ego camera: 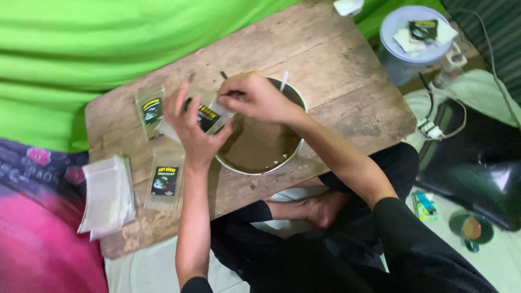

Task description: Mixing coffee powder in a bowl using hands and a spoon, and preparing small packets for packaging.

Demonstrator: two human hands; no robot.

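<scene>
**Fingers on a small pouch beside a bowl of brown powder**

Fingers [187,106] of our left hand [191,130] gripped a small clear pouch [209,116] with a dark label, held over the wooden tabletop [336,81] just beside the bowl's rim. At far left we saw a stack of empty clear bags [108,195], then two labelled pouches [164,182] lying flat. Our right hand [258,97] pinched a slim utensil at the pouch mouth, above the metal bowl [260,144] of brown powder. We judged spillage likeliest: a tilted pouch would scatter powder across the tabletop. A white-lidded tub [413,40] stood at far right.
</scene>
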